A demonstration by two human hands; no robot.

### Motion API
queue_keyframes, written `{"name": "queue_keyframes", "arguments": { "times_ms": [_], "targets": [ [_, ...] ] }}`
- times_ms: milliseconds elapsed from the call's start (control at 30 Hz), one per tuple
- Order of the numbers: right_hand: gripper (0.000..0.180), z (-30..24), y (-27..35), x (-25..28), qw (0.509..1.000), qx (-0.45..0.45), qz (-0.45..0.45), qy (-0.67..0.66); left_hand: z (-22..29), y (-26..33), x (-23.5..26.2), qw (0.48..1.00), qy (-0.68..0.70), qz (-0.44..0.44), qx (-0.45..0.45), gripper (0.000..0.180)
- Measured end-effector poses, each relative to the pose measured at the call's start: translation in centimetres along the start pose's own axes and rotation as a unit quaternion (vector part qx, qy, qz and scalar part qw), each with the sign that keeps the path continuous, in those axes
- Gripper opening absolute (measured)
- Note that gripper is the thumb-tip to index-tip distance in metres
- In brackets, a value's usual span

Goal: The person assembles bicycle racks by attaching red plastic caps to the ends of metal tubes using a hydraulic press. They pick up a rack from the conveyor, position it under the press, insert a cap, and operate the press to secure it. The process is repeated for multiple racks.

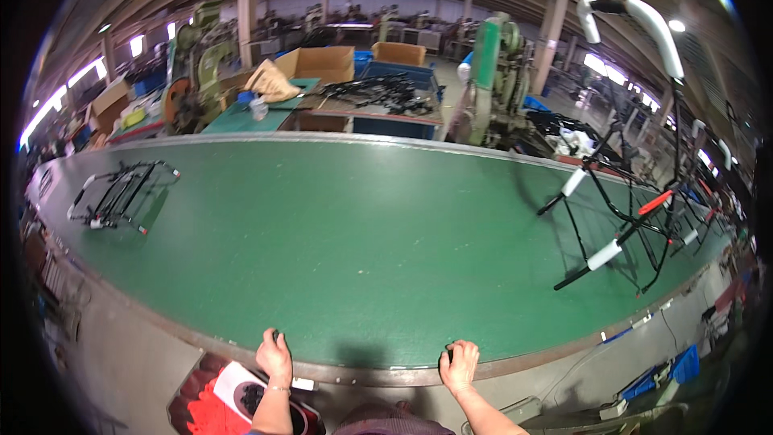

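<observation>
My left hand (pixel 274 358) is closed at the near edge of the green conveyor belt (pixel 322 217). A small black piece (pixel 276 336) shows at its fingertips. My right hand (pixel 460 365) rests further right along the same edge with its fingers curled. Something dark peeks out beside its thumb, too small to name. On the belt's right side stands a black tubular frame (pixel 600 201) with white sleeves and a red piece. A folded black frame (pixel 121 195) lies at the far left, apart from both hands.
Below my left hand is a bin (pixel 187 387) with red pieces and a white container of black parts. Beyond the belt are a table (pixel 338 105) heaped with black parts, cardboard boxes (pixel 322 63) and green machines (pixel 487 56). More black frames crowd the right end.
</observation>
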State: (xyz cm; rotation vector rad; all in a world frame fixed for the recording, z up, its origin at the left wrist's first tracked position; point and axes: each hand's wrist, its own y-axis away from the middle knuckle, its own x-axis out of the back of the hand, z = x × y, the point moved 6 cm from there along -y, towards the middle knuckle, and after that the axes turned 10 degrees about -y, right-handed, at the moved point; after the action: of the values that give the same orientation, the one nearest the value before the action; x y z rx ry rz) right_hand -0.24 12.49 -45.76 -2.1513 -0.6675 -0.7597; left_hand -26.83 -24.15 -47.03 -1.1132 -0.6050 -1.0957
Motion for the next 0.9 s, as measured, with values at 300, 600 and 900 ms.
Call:
{"name": "queue_keyframes", "arguments": {
  "times_ms": [300,600,900],
  "targets": [
    [0.020,-0.1,0.6,0.5,1.000,-0.003,0.026,-0.004,0.2,-0.1,-0.5,0.999,0.031,-0.008,0.003,0.023],
    [0.020,-0.3,0.4,-0.5,1.000,-0.014,0.001,0.006,2.4,-0.4,3.3,0.999,-0.009,-0.001,-0.046,0.025],
    [0.023,0.5,0.9,-1.2,0.999,-0.041,-0.022,0.003,3.1,-0.4,4.0,0.998,0.008,-0.015,-0.058,0.026]
  ]
}}
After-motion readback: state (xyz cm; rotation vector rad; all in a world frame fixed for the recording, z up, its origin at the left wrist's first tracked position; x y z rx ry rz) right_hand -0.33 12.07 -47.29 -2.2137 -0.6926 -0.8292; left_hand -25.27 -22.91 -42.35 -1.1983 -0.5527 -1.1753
